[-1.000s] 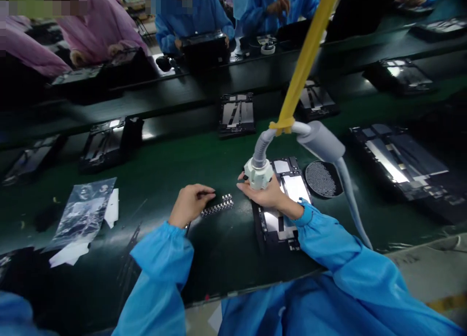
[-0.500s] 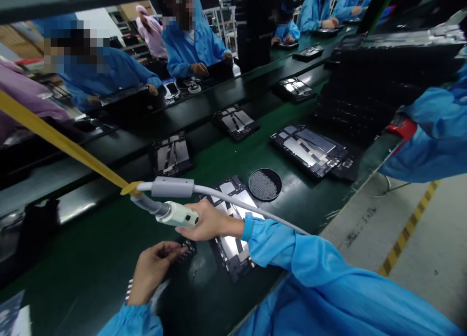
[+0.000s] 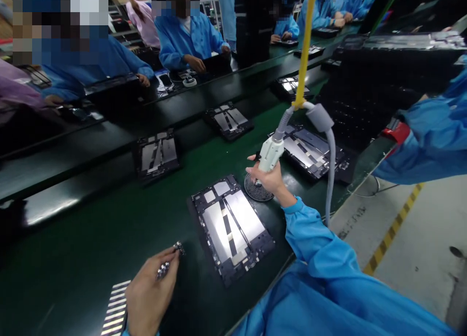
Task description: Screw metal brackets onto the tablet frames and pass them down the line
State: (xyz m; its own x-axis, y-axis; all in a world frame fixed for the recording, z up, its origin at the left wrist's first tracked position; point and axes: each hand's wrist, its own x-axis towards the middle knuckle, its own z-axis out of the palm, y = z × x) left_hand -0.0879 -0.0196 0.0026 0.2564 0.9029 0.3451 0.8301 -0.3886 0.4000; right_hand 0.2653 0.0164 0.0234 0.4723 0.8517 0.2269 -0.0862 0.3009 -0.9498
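My right hand [image 3: 272, 179] is closed around a pale electric screwdriver [image 3: 272, 153], which hangs from a yellow strap [image 3: 303, 49]. Its tip points down over a round dish of small screws [image 3: 257, 192]; whether it touches a screw I cannot tell. My left hand [image 3: 151, 290], lower left, pinches a small dark circuit board [image 3: 178, 248] with shiny metal parts; more of such a piece shows between thumb and palm. Between the two hands lies an opened tablet [image 3: 237, 224], its silvery battery plates and dark ribbon cables facing up.
More opened tablets [image 3: 158, 153] lie along the green bench [image 3: 109, 219], one [image 3: 306, 151] just beyond the screwdriver. A dark stack [image 3: 383, 88] stands at right, near a co-worker's blue sleeve [image 3: 426, 132]. A striped strip [image 3: 115, 309] shows beside my left wrist. A grey cable [image 3: 331, 175] hangs near my right forearm.
My right hand has carried the screwdriver from over the tablet's left side, rightwards to the screw dish, turning it more upright. My left hand has come closer, lifting the small circuit board.
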